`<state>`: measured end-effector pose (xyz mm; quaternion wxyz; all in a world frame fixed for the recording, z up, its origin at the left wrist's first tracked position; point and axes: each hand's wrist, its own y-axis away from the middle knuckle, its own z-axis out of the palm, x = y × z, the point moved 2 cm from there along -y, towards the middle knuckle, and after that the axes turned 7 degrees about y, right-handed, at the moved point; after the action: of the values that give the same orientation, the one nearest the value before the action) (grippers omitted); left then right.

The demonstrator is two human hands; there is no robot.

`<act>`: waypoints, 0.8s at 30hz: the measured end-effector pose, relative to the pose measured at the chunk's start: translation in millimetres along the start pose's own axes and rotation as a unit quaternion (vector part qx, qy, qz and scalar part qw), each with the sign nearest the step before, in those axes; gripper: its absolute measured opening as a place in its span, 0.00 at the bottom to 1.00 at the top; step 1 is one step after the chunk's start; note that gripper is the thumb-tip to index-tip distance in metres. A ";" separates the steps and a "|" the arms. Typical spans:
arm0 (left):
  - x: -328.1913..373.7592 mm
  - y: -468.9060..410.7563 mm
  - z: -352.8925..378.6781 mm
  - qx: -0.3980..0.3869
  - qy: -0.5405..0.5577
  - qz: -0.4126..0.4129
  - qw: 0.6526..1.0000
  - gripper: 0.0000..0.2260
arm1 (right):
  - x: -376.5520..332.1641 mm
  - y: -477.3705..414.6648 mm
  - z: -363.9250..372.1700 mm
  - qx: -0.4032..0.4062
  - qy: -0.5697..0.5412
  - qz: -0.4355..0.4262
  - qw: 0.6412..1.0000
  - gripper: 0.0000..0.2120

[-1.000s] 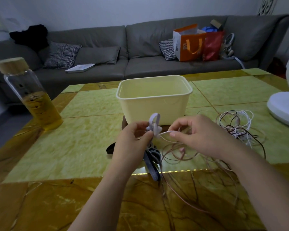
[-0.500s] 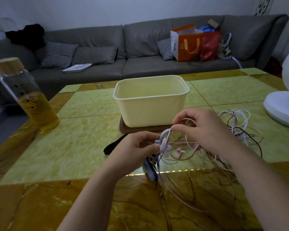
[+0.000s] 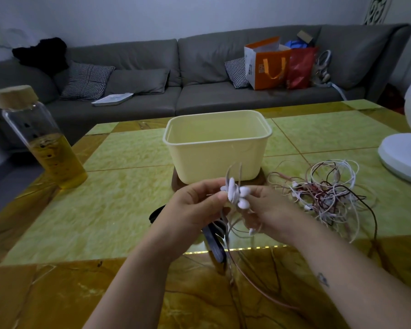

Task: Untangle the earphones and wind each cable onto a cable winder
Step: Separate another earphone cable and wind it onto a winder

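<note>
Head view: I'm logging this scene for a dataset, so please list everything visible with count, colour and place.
winder: one, white, between both hands
cable: one, pink, from winder down past table edge
tangle: one heap, white, pink and dark cables, right of tub
tub: one, cream, table centre
board: one, brown, under tub
strips: count unclear, dark, on table beneath hands
bottle: one, clear with amber liquid, table left
fan: one, white, right edge
table: one, green and amber
sofa: one, grey, behind table
cushions: two, checked, on sofa
bags: two, orange and red, on sofa
book: one, pale, on sofa
garment: one, black, sofa's left end
left hand: pinches winder
right hand: holds cable at winder
</note>
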<state>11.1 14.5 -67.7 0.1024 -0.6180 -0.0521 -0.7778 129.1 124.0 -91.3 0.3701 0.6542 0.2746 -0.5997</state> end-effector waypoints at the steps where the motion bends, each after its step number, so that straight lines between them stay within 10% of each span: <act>1: -0.3 -0.9 -1.7 0.013 0.028 0.003 1.000 0.14 | 1.5 -1.0 2.7 -0.014 -0.010 0.012 1.000 0.20; 16: 11.7 -10.4 -37.9 0.246 0.403 0.091 0.877 0.13 | -0.2 -0.8 -30.4 -0.039 0.029 0.074 0.996 0.13; 24: 7.8 -9.0 -14.6 0.166 0.253 0.062 0.951 0.17 | -27.7 13.0 -23.0 0.188 0.382 -0.058 0.903 0.13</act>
<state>-6.5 19.5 -63.1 0.2612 -0.3770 -0.1144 -0.8812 149.3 137.6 -61.7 0.0721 0.8734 0.3143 -0.3649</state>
